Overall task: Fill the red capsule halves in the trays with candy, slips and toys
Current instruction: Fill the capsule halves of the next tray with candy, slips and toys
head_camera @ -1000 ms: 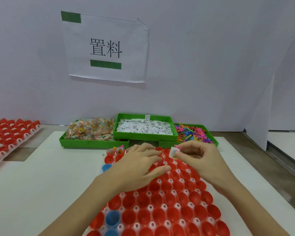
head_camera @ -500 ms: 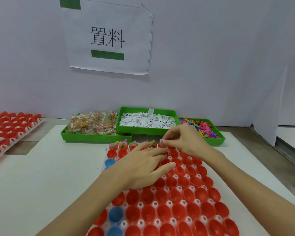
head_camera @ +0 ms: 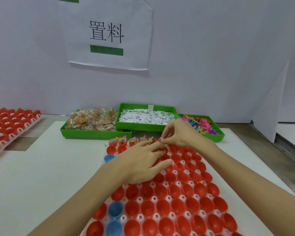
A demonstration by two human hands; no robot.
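Head view: left hand [head_camera: 140, 165] lies spread on the capsule tray [head_camera: 160, 198]; right hand [head_camera: 180, 133] pinches something small, unidentifiable, over its far row.

Bright, even light; soft shadows; wide-angle bend at edges; slight blur w/ far detail.

Sign: at your 12 o'clock, a white paper sheet [head_camera: 107, 31] printed "置料" with green bars hangs on the wall [head_camera: 211, 57].
Table: white tabletop [head_camera: 49, 167] lies before you.
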